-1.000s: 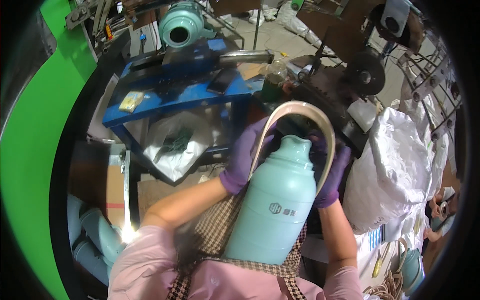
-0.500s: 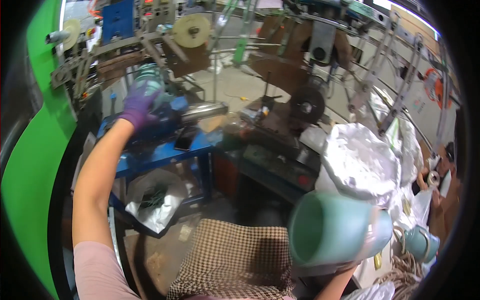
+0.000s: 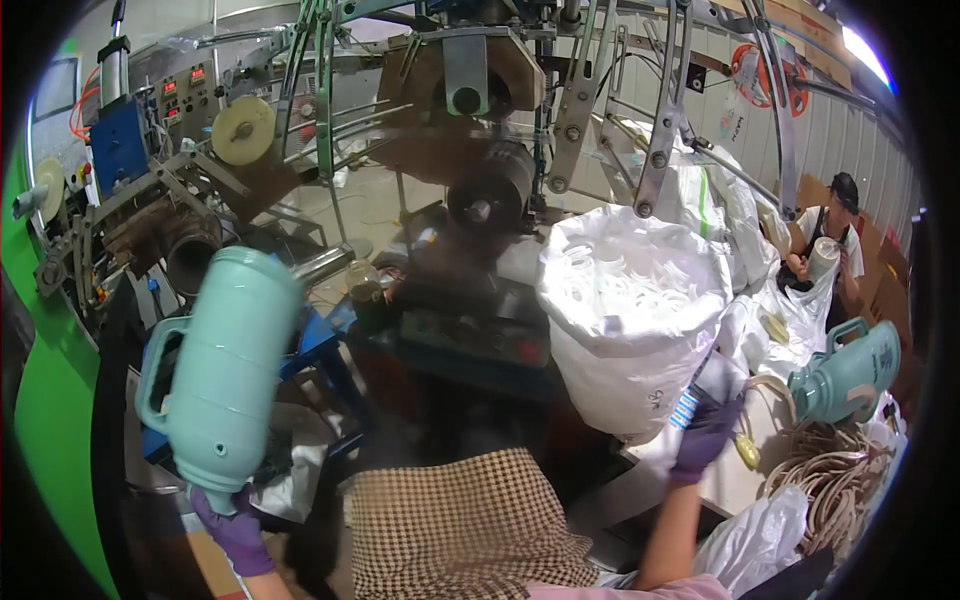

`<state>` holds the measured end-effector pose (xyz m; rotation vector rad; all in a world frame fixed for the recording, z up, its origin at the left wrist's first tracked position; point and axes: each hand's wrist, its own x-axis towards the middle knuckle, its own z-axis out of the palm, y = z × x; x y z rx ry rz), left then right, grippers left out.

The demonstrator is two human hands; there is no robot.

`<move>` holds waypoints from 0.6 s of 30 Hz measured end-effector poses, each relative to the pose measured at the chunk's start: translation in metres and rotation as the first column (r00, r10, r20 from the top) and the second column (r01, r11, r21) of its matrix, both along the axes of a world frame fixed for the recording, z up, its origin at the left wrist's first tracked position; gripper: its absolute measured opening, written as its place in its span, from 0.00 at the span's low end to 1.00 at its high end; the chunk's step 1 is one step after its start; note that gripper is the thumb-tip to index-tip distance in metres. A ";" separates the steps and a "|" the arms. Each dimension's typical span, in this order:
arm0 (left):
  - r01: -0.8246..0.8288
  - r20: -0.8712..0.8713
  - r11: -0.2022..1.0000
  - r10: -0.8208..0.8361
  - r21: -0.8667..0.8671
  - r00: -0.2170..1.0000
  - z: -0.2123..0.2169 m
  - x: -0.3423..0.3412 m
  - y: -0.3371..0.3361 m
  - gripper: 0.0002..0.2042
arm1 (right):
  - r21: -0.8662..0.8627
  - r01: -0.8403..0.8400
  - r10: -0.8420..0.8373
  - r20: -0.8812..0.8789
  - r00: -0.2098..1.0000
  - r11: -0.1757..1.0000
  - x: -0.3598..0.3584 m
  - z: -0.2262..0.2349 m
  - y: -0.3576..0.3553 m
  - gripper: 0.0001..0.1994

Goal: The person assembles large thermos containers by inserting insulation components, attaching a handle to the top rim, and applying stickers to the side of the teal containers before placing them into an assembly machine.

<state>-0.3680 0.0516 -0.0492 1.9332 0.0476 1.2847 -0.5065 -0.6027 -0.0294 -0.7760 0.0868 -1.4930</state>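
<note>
A pale green plastic jug shell (image 3: 232, 365) with a side handle stands nearly upright, tilted a little, at the left. My left hand (image 3: 232, 530), in a purple glove, grips its narrow lower end from beneath. My right hand (image 3: 708, 435), gloved in purple too, is over the light table top (image 3: 735, 490) beside a large white sack (image 3: 620, 370). Motion smears its fingers, so whether it holds anything cannot be made out. White curled plastic pieces (image 3: 640, 285) fill the sack. Another green jug (image 3: 848, 372) with a handle lies tilted at the right.
A coil of beige cord (image 3: 825, 480) lies near the right-hand jug. Metal linkage arms (image 3: 575, 130) and a dark roller (image 3: 492, 188) rise ahead. A blue stand (image 3: 325, 350) is behind the held jug. Another person (image 3: 835, 245) sits at the far right. Checked cloth (image 3: 460, 520) covers my lap.
The view has swung right. My left hand has come back from the machine side and now holds a jug shell low. My right hand no longer has the green shell and has moved beside the sack.
</note>
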 end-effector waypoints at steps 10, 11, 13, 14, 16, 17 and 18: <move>0.705 -0.152 0.682 -0.731 -0.196 0.665 0.097 0.109 -0.262 0.34 | -0.231 -0.810 0.555 -0.626 0.548 0.539 0.049 -0.085 0.242 0.12; 0.760 0.014 0.433 -0.865 -0.485 0.501 0.112 0.109 -0.301 0.34 | -0.463 -0.796 0.350 -0.725 0.593 0.390 0.048 -0.085 0.238 0.13; 0.672 0.261 -0.016 -0.928 -0.740 0.265 0.155 0.113 -0.376 0.31 | -0.425 -0.800 0.324 -0.754 0.572 0.423 0.048 -0.085 0.233 0.13; 0.719 0.236 0.043 -0.929 -0.694 0.284 0.169 0.127 -0.402 0.29 | -0.400 -0.812 0.307 -0.781 0.545 0.424 0.050 -0.086 0.233 0.13; 0.812 -0.010 0.348 -0.921 -0.468 0.389 0.169 0.183 -0.441 0.28 | -0.321 -0.816 0.352 -0.782 0.515 0.480 0.060 -0.101 0.238 0.12; 0.814 -0.190 0.537 -0.843 -0.220 0.504 0.156 0.222 -0.451 0.27 | -0.418 -0.799 0.330 -0.752 0.571 0.432 0.067 -0.102 0.242 0.13; 0.757 -0.339 0.648 -0.697 0.078 0.631 0.141 0.264 -0.449 0.27 | -0.516 -0.768 0.302 -0.715 0.630 0.380 0.075 -0.101 0.242 0.13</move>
